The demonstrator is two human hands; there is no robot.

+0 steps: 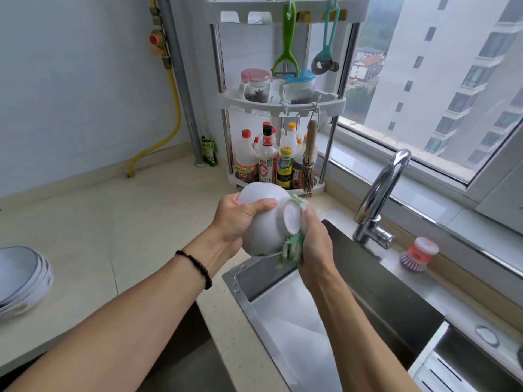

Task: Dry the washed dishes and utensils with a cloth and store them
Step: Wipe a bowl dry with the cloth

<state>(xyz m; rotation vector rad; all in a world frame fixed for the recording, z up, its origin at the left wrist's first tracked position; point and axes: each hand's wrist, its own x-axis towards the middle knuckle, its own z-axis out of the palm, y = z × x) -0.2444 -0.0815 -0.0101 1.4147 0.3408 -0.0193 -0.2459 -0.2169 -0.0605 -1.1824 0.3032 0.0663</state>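
Both hands — left hand (235,219) round bowl (266,219), right hand (314,244) with cloth (291,244)

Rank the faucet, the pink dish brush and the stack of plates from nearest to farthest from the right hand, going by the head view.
From the right hand:
1. Faucet, just to its right behind the sink.
2. Pink dish brush, farther right on the ledge.
3. Stack of plates, far left on the counter.

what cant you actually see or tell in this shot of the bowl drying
Head view:
- Inside of the white bowl: it faces away, only the outside and foot show.
- Most of the green cloth: covered by the right hand and the bowl.
- Stack of plates: cut off by the left edge.
- Bottle labels on the rack: too small to read.
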